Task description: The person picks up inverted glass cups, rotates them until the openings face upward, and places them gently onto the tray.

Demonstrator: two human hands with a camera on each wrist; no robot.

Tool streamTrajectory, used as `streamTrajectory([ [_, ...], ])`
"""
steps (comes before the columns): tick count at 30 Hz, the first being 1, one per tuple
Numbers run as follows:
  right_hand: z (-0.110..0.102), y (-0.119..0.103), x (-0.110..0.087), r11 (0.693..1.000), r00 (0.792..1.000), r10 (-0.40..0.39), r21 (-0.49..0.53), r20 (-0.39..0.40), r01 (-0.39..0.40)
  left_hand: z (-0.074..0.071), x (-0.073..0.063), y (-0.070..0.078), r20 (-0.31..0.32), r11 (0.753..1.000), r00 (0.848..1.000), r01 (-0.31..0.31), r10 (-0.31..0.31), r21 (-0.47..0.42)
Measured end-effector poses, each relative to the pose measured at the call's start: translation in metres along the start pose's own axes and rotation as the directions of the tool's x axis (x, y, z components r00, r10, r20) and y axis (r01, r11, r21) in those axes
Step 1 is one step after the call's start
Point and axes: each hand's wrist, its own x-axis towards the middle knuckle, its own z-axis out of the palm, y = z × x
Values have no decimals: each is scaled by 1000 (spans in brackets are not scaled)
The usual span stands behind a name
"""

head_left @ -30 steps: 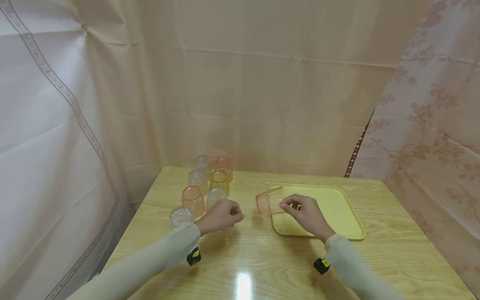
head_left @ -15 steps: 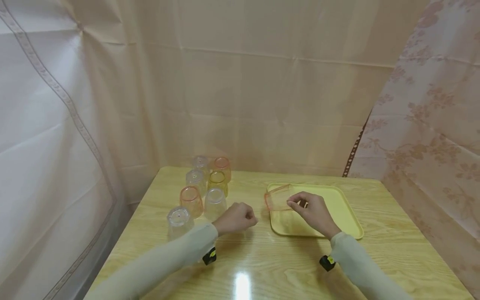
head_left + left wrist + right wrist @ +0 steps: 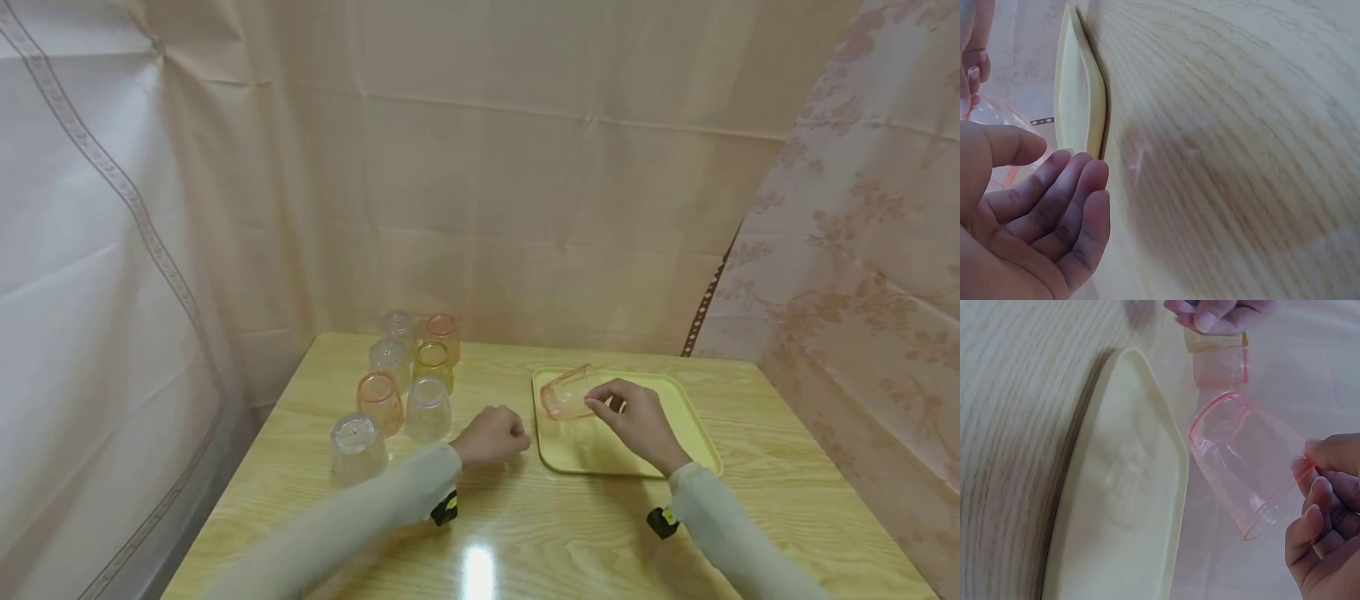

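Note:
My right hand [image 3: 636, 423] pinches a see-through pink cup [image 3: 567, 393] at its rim between thumb and fingertips. The cup lies tilted in the air above the left part of a pale yellow tray [image 3: 600, 458]. In the right wrist view the pink cup [image 3: 1247, 462] is seen sideways, apart from the tray [image 3: 1122, 506]. My left hand [image 3: 491, 435] hovers over the table just left of the tray. Its fingers are loosely curled with nothing in them, as the left hand [image 3: 1041, 219] shows in the left wrist view.
Several upside-down cups stand at the left: a clear cup [image 3: 358, 450] nearest, an orange-pink cup [image 3: 380, 407], another clear cup [image 3: 428, 410], a yellow cup [image 3: 433, 371] and a pink cup [image 3: 442, 340] behind. Cloth curtains [image 3: 480, 183] hang around the wooden table [image 3: 555, 533].
My right hand has carried the pink cup to the right, from the tray's left edge to above the tray. My left hand has moved right, away from the standing cups.

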Motion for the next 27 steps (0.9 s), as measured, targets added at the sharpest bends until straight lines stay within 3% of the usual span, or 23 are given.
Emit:
streamTrajectory([
  [14,-11,9,4,998,999,-30,-60,-39,28,23,8,-4,-16,998,999,34,-33,44],
  [27,-16,22,6,990,999,-24,-143,-33,19,33,15,3,-36,998,999,38,-37,41],
])
